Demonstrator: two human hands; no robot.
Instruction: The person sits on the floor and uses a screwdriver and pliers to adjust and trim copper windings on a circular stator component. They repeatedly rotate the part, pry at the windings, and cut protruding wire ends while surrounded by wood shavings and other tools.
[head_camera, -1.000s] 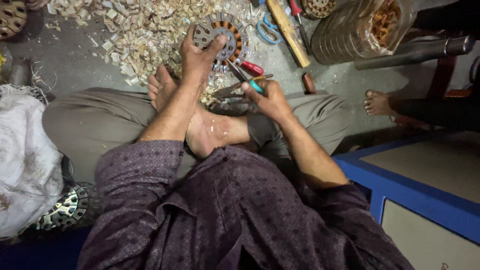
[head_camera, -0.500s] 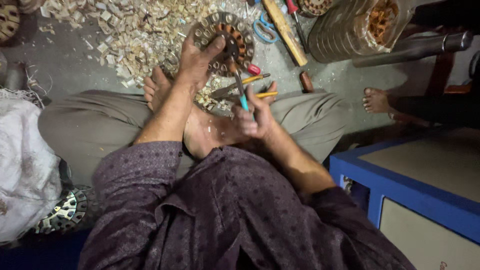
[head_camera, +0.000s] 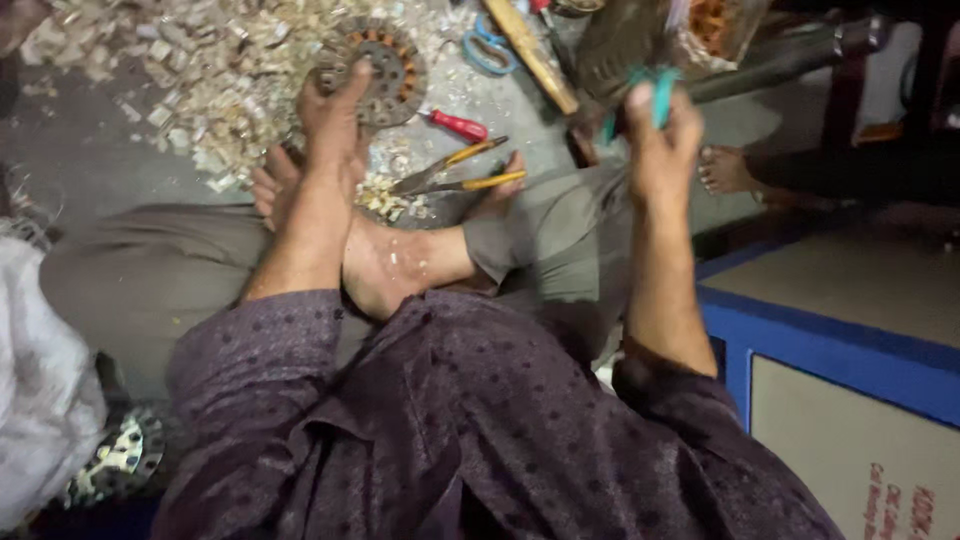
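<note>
The person sits cross-legged on the floor (head_camera: 90, 180), looking down over a dark dotted shirt. The left hand (head_camera: 335, 115) reaches forward and rests on the near rim of a round metal motor core (head_camera: 375, 65), fingers curled over its edge and pressing it down against the floor. The core lies flat among a wide scatter of pale scraps (head_camera: 200, 70), toward the far left part of the floor.

The right hand (head_camera: 660, 135) is raised well above the floor, off to the right, closed in a fist around a tool with teal handles (head_camera: 655, 90); the tool's working end is blurred and cannot be made out.

Between the two hands, on the floor just past the person's bare foot (head_camera: 390, 265), lie a pair of yellow-handled pliers (head_camera: 460, 175) and, just beyond them, a red-handled screwdriver (head_camera: 455, 125). Farther off are blue-handled scissors (head_camera: 488, 50) beside a wooden handle (head_camera: 540, 50). At the right edge another person's bare foot (head_camera: 725, 170) rests near a blue-framed box (head_camera: 830, 360).
</note>
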